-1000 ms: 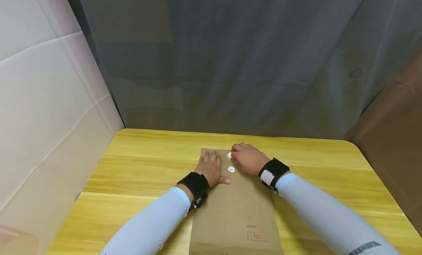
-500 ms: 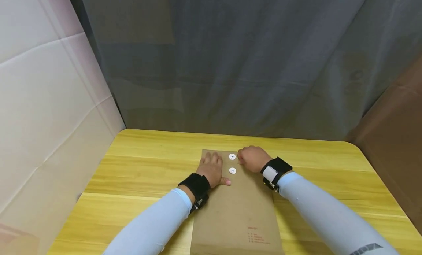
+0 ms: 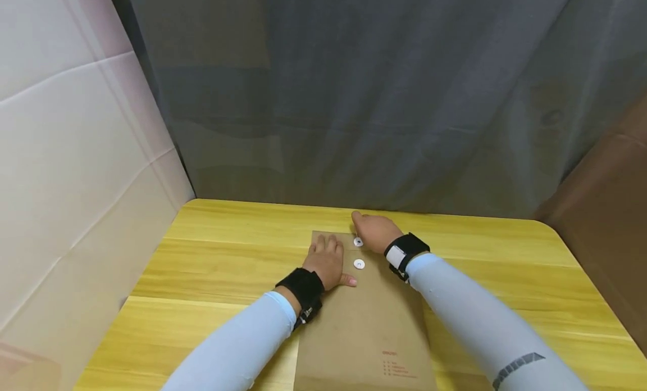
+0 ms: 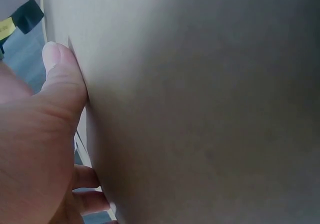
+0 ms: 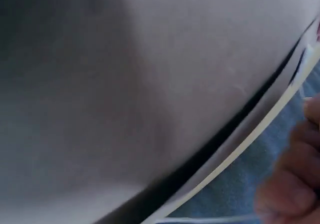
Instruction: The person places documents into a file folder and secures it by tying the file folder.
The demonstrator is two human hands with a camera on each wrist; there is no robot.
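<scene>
Brown envelope (image 3: pixel 364 323) flat on the yellow table (image 3: pixel 505 290), near end at the near edge, flap end far. Left hand (image 3: pixel 326 262) pressed flat on the far left part, fingers straight. Two white buttons (image 3: pixel 359 264) just right of it. Right hand (image 3: pixel 371 231) at the far button, fingers pinching a thin string (image 3: pixel 355 233). Grey curtain (image 3: pixel 354 99) beyond.

brown kraft envelope (image 3: pixel 364 318) lies flat, two white string-tie discs (image 3: pixel 358 242) near its far end
</scene>
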